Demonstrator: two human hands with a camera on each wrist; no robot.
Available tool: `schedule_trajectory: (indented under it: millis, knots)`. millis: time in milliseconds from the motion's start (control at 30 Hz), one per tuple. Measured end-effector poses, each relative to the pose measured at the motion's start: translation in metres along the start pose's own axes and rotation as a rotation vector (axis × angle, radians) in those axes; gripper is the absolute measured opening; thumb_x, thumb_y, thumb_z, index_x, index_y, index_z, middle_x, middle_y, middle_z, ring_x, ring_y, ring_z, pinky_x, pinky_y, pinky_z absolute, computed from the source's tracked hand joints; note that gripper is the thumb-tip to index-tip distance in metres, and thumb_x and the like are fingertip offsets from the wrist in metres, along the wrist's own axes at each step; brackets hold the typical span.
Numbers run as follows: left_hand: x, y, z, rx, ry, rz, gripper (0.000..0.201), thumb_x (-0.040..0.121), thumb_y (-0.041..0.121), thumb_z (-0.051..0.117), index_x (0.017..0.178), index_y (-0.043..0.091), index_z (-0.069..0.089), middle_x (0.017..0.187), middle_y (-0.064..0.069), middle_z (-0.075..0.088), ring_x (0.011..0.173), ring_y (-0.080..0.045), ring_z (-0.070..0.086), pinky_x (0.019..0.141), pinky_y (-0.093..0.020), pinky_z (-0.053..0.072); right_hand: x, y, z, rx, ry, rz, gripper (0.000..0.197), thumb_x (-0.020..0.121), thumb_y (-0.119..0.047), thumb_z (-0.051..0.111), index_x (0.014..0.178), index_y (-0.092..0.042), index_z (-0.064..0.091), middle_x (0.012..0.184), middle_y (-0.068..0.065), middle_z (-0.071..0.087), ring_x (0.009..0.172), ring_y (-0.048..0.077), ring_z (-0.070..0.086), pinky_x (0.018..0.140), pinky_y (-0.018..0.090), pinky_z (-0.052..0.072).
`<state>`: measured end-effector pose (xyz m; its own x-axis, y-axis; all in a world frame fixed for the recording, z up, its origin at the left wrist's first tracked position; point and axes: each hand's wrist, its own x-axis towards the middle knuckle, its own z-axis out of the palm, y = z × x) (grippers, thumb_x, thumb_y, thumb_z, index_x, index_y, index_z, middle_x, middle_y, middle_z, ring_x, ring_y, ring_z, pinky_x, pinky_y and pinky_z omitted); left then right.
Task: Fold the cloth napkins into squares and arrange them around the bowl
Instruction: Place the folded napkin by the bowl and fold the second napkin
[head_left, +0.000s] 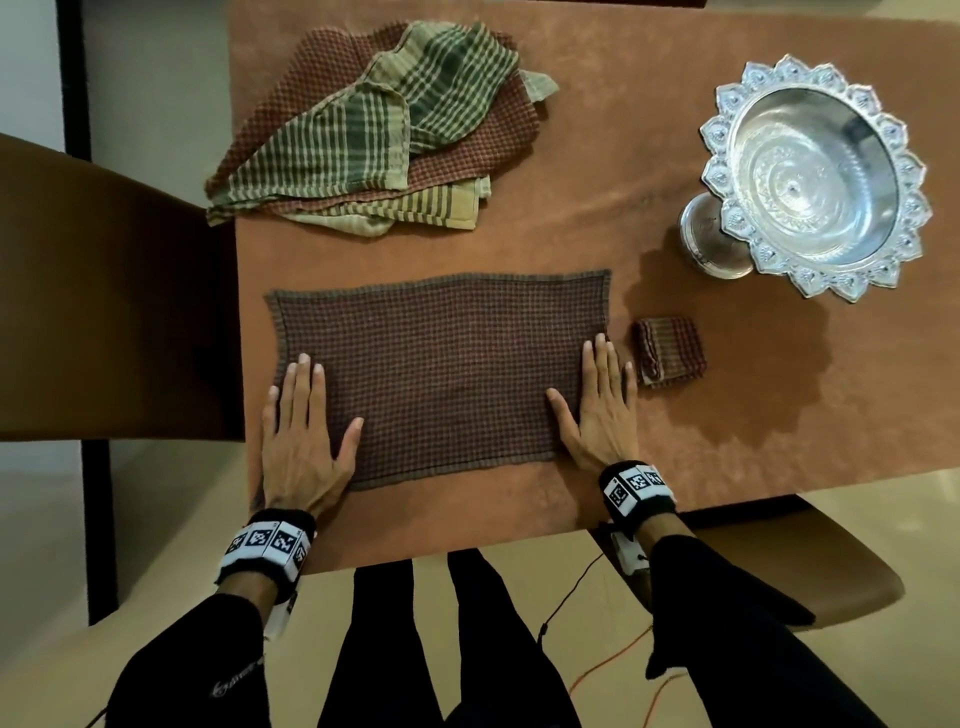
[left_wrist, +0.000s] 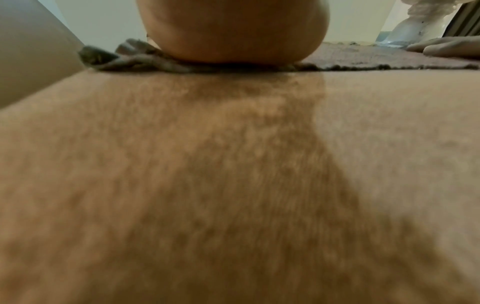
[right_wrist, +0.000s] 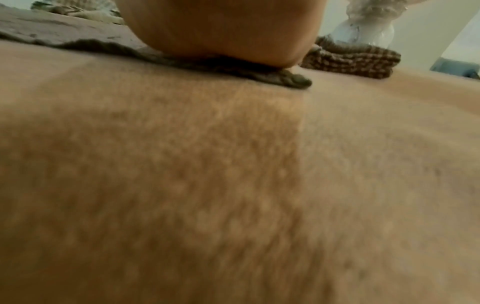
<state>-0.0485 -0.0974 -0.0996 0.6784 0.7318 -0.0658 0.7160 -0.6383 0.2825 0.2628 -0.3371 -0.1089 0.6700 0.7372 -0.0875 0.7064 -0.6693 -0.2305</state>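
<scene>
Head view: brown napkin (head_left: 441, 374) flat beneath left hand (head_left: 301, 441), right hand (head_left: 597, 410).

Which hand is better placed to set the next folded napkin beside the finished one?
Probably the right hand: it lies flat at the napkin's right end, next to the folded square.

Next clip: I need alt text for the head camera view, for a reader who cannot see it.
Both hands, left hand and right hand, press flat on the ends of a brown checked napkin spread out on a brown table. A small folded napkin lies just right of it, near a silver pedestal bowl; a pile of unfolded napkins sits farther back.
</scene>
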Motion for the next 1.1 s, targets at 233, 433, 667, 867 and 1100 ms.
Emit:
schedule_trajectory:
  millis: [233,433,667,867,1100]
  knots:
    - [0.067,-0.009,-0.028,-0.104,0.218,-0.044,0.034,0.098,0.021,0.056,0.127,0.004,0.064,0.145,-0.012,0.055,0.119,-0.037,0.060,0.096,-0.050,0.049,0.071,-0.013,-0.044,0.269,0.297,0.088,0.040,0.096,-0.021,0.054,0.132,-0.010,0.066,0.117,0.017,0.074,0.101,0.036,0.070,0.089,0.042,0.054]
    - [0.141,-0.029,-0.051,0.014,0.091,0.018,0.034,0.090,0.007,0.064,0.123,-0.001,0.066,0.125,-0.023,0.065,0.110,-0.045,0.059,0.091,-0.056,0.048,0.154,0.003,-0.074,-0.049,-0.010,0.059,0.036,0.090,-0.010,0.062,0.126,-0.014,0.069,0.112,0.021,0.071,0.103,0.043,0.066,0.086,0.046,0.052]
    - [0.158,-0.041,-0.057,0.075,-0.004,0.063,0.021,0.084,0.005,0.071,0.103,0.000,0.075,0.109,-0.020,0.065,0.107,-0.044,0.054,0.085,-0.055,0.050,0.173,0.026,-0.076,-0.091,-0.073,-0.007,0.014,0.089,-0.013,0.073,0.102,-0.012,0.077,0.109,0.012,0.066,0.097,0.037,0.064,0.077,0.038,0.047]
    - [0.147,-0.043,-0.078,0.025,-0.029,0.074,0.011,0.086,0.012,0.073,0.095,0.007,0.072,0.109,-0.011,0.064,0.107,-0.034,0.055,0.079,-0.050,0.053,0.149,0.032,-0.095,0.086,0.049,0.024,0.018,0.079,-0.020,0.071,0.094,-0.021,0.082,0.093,0.006,0.068,0.082,0.035,0.065,0.068,0.038,0.051]
    - [0.075,-0.053,-0.118,-0.079,-0.009,0.323,0.012,0.088,0.011,0.070,0.099,0.008,0.072,0.100,-0.010,0.070,0.088,-0.030,0.064,0.073,-0.044,0.055,0.060,0.044,-0.123,0.414,0.066,0.236,0.013,0.080,-0.026,0.079,0.092,-0.031,0.083,0.082,-0.006,0.080,0.080,0.011,0.075,0.081,0.032,0.061]
